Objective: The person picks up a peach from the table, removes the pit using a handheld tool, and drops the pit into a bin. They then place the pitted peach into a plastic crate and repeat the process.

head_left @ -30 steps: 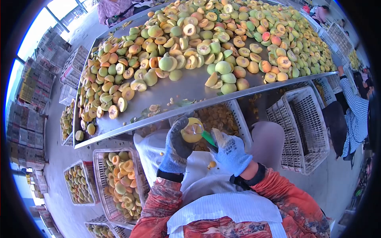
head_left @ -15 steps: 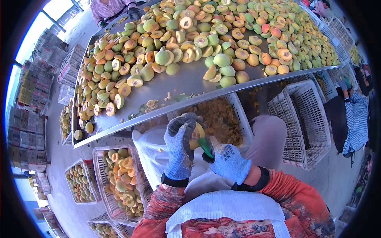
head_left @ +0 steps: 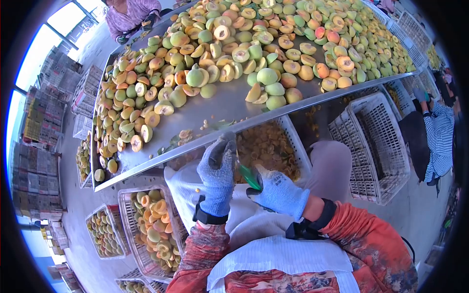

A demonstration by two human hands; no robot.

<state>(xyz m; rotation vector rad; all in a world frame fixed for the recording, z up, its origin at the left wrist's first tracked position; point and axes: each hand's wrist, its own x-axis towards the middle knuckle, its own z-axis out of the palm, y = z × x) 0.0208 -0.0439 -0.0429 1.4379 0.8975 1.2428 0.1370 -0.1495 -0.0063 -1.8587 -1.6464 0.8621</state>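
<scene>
My left hand [head_left: 217,171], in a blue knitted glove with a dark palm, is raised just below the metal table's front edge. Its fingers are curled, and whatever they hold is hidden. My right hand [head_left: 281,193], gloved alike, is closed round a green-handled tool [head_left: 250,177]. The tool points up toward my left fingers; its working end is hard to make out. Beyond both hands, halved peaches [head_left: 227,73] lie heaped on the metal table [head_left: 220,105]. Under the table edge, a white crate [head_left: 296,146] holds brownish-yellow scraps [head_left: 266,146].
Crates of peach halves [head_left: 155,229] and of greener fruit [head_left: 105,234] stand on the floor to my left. White crates [head_left: 371,146] stand at right. A person in purple [head_left: 129,17] is across the table; another in checks [head_left: 439,139] is at right. Crate stacks [head_left: 39,161] line the left.
The yellow peach piece seen in my left hand is no longer visible. My left hand has risen slightly toward the table edge; the green tool stays in my right hand. The view has shifted slightly.
</scene>
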